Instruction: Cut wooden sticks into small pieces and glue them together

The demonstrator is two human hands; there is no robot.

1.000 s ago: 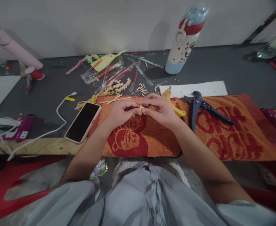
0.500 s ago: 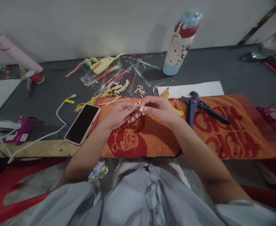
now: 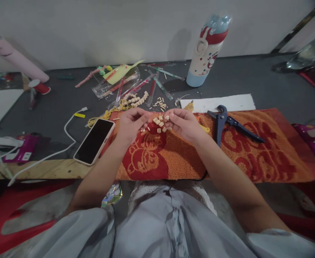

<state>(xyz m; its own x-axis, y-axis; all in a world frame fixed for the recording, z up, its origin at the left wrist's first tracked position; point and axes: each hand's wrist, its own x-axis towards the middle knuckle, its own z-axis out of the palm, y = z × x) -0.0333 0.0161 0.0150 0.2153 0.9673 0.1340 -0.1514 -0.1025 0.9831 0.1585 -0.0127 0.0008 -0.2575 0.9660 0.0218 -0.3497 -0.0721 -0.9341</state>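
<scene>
My left hand (image 3: 132,124) and my right hand (image 3: 183,123) rest close together on an orange and red towel (image 3: 254,150). Several small pale wooden pieces (image 3: 158,123) lie scattered on the towel between them. My right hand's fingertips pinch one small wooden piece at the edge of that scatter. My left hand's fingers are curled in beside the pieces, and what they hold is hidden.
A phone (image 3: 94,140) lies face up left of the towel, beside a white cable (image 3: 68,132). Blue cutters (image 3: 222,120), a yellow glue gun (image 3: 191,105) and a white strip (image 3: 219,102) sit to the right. Plastic tubes (image 3: 135,86), yellow cord (image 3: 111,111) and a bottle (image 3: 207,53) lie behind.
My hands were pressed together around a small bundle of wooden pieces. They have drawn slightly apart, and the pieces now lie loose on the towel between them.
</scene>
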